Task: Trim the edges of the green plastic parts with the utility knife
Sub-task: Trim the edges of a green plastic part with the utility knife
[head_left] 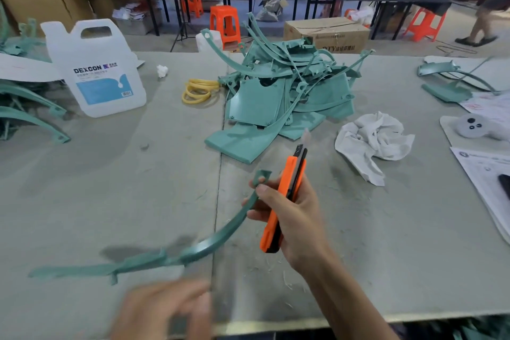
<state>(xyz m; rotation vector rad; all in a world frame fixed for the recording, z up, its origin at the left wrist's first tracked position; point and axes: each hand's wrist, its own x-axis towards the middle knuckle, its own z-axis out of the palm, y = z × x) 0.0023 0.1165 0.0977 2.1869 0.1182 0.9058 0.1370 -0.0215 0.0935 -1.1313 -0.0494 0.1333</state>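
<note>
The grey desk [96, 188] fills most of the frame. A pile of green plastic parts [265, 96] sits at upper centre, with a white jug [102, 74] at upper left and a crumpled white cloth [369, 141] at centre right. A long curved green part [220, 232] arcs from lower left up to centre. Its upper end is pinched by the right grip [295, 218], which is also clamped round the orange utility knife [287, 196], blade pointing up-frame. The left grip [162, 309], blurred at the bottom, seems loose-fingered and apart from the part.
</note>
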